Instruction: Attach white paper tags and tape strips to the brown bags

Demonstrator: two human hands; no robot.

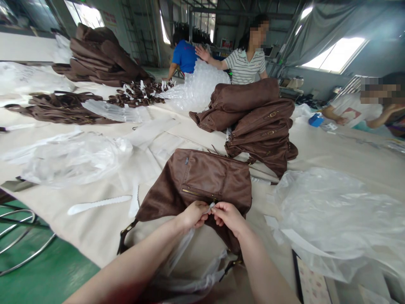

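Note:
A brown leather handbag (205,173) lies flat on the covered table in front of me, its zipped pocket facing up. Over its lower edge, my left hand (194,214) and my right hand (228,216) meet fingertip to fingertip. Both pinch a small piece of whitish wrapping (211,206), which looks like thin plastic or tissue. A pale translucent strip (182,249) hangs below my left hand. Dark strap ends with metal rings (127,229) stick out at the bag's lower corners. What exactly lies between the fingertips is partly hidden.
Brown bags are stacked beyond mine (259,114) and at the back left (98,55). Brown straps (63,107) lie left. Clear plastic bags (79,158) spread left, and more plastic sheeting (335,211) right. A white strip (99,204) lies nearby. Several people sit or stand beyond.

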